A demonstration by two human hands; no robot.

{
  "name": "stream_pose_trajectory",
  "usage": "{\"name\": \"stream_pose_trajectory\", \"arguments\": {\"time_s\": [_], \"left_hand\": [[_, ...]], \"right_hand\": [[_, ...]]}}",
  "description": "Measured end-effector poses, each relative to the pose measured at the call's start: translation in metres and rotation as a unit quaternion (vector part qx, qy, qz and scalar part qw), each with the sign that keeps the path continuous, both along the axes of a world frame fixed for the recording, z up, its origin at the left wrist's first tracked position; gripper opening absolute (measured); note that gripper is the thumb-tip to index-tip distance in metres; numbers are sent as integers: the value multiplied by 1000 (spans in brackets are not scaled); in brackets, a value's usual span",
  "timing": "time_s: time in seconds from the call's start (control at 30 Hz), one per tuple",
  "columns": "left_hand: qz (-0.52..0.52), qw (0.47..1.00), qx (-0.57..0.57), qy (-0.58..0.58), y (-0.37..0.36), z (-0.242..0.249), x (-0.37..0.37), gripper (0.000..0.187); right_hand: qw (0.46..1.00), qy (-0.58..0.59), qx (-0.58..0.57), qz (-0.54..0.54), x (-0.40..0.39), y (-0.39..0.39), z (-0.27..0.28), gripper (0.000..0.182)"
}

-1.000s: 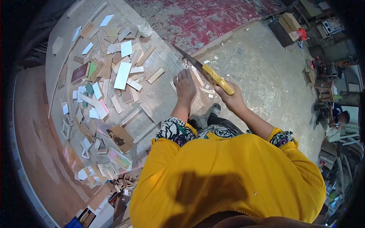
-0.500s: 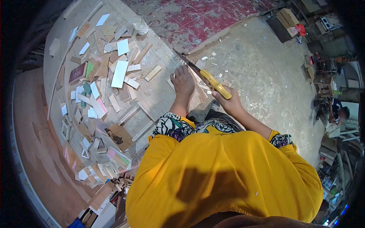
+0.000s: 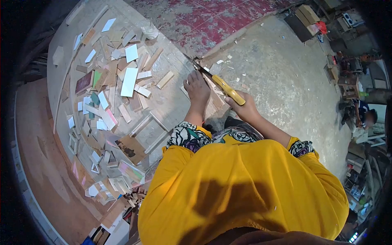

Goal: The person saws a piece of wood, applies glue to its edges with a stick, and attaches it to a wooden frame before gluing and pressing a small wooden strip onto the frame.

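Observation:
My right hand [image 3: 244, 108] is closed round the yellow handle of a handsaw [image 3: 226, 90]. Its dark blade points up and left, past the fingertips of my left hand, at the table's edge. My left hand [image 3: 198, 89] presses down with bent fingers on a light wooden piece [image 3: 215, 103], which shows on both sides of the wrist. The blade runs close beside that hand; where its teeth meet the wood is hard to make out.
Wood offcuts, white strips [image 3: 129, 81] and a small wooden frame [image 3: 150, 130] lie scattered over the table [image 3: 169, 104]. A clear cup-like object [image 3: 150, 32] stands at its far edge. Wood chips dot the concrete floor [image 3: 277, 81]. Another person [image 3: 363, 114] sits far right.
The saw and my right hand have shifted slightly left. My left hand stays in place on the wood, and the view has moved a little.

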State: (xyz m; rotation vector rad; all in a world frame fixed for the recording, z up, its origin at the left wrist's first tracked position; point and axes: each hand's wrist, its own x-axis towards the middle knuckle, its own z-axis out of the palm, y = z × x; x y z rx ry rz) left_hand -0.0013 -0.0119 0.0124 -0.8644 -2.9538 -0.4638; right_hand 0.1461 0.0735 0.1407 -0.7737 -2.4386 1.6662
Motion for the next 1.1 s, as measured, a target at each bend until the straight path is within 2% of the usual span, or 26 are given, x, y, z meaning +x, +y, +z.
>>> {"name": "stream_pose_trajectory", "arguments": {"time_s": [0.07, 0.13, 0.3, 0.4, 0.47, 0.5, 0.63, 0.83, 0.87, 0.93, 1.03, 1.1], "left_hand": [[4, 999, 3, 37, 1, 2, 2, 40], [13, 999, 3, 48, 2, -10, 3, 40], [24, 999, -17, 27, 5, -12, -3, 38], [13, 997, 0, 82, 0, -27, -2, 36], [6, 999, -21, 39, 1, -10, -2, 37], [8, 996, 0, 84, -1, -13, -1, 38], [47, 993, -14, 110, 2, -18, -3, 36], [37, 993, -21, 110, 1, -17, -3, 34], [39, 993, -21, 112, 0, -16, -3, 34], [37, 995, -14, 93, 2, -14, -4, 34], [16, 998, -11, 58, 0, -4, -1, 36], [22, 999, -20, 46, -1, 2, -1, 36]], "right_hand": [[1000, 14, 23, 14, 1, -1, 2, 26], [999, -40, -13, -5, -2, -5, 18, 27], [1000, -15, 13, 18, -5, 6, 24, 26], [1000, -3, -2, 6, -24, 2, 33, 26], [996, -29, 77, 32, -29, 4, 28, 27], [997, -10, 66, 33, -29, 2, 24, 29], [998, 20, 52, 29, -5, -4, 33, 26], [998, -49, -18, 33, 16, 2, 45, 27], [998, -47, -18, 35, 11, 3, 44, 27], [998, 41, 30, 33, -1, 9, 41, 28], [1000, -13, 20, -18, -47, 22, -3, 28], [1000, -26, 16, -5, -56, 26, -6, 29]]}}
